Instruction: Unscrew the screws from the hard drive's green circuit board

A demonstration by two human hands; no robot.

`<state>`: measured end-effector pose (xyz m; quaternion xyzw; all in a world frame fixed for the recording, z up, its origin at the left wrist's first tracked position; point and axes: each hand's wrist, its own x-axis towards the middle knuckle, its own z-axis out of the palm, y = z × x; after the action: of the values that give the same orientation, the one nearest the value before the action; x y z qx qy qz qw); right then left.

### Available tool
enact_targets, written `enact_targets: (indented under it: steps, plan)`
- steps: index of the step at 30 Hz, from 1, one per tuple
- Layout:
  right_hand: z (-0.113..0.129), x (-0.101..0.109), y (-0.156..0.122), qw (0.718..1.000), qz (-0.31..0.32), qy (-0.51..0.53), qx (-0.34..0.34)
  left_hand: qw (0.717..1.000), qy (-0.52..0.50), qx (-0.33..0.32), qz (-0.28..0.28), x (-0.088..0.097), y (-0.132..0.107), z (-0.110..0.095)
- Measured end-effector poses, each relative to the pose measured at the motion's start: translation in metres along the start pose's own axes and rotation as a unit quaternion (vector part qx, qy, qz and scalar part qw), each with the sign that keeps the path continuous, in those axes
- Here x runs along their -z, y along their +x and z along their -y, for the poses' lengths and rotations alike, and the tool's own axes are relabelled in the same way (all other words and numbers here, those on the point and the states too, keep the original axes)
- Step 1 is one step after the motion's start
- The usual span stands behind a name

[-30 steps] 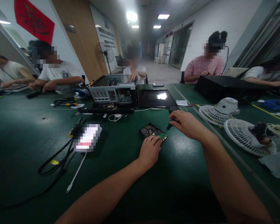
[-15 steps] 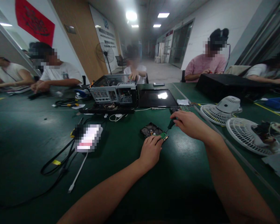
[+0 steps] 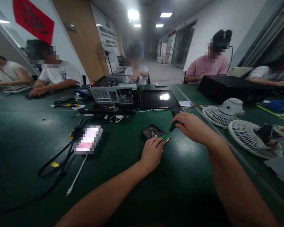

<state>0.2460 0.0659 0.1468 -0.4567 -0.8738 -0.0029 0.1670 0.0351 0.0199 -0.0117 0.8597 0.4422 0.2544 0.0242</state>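
Note:
A hard drive (image 3: 150, 130) lies on the green table with its black underside and green circuit board facing up. My left hand (image 3: 152, 154) is closed over its near edge and steadies it against the table. In my right hand (image 3: 188, 125) is a dark-handled screwdriver (image 3: 172, 127), pinched between the fingers. Its thin shaft slopes down to the right end of the circuit board, and the tip appears to touch there. Whether a screw is under the tip is too small to tell.
An open computer case (image 3: 115, 93) and a flat black panel (image 3: 159, 99) stand beyond the drive. White fan parts (image 3: 245, 138) lie right. A blurred lit device (image 3: 88, 138) and black cables (image 3: 49, 154) lie left. Several people sit around the table.
The view has shifted very slightly. My left hand still rests on the hard drive and the screwdriver stays at the circuit board's right end.

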Motion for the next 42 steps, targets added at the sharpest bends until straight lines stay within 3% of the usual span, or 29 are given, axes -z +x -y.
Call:
enact_targets:
  steps: [17, 22, 30, 42]
  plan:
    - [0.002, -0.003, 0.006, 1.0, -0.014, 0.025, 0.006, 1.0, -0.013, 0.008, 0.005, 0.0, 0.0, 0.002]
    - [0.005, -0.01, 0.008, 0.999, -0.051, -0.013, -0.011, 1.0, -0.013, 0.008, 0.006, 0.0, 0.0, 0.002]
    - [0.013, -0.016, 0.009, 0.996, -0.056, -0.047, -0.041, 1.0, -0.014, 0.013, 0.009, 0.0, -0.001, 0.001]
    - [0.01, -0.013, 0.008, 0.999, -0.042, -0.008, -0.002, 1.0, -0.01, 0.006, 0.0, 0.001, -0.001, 0.001]
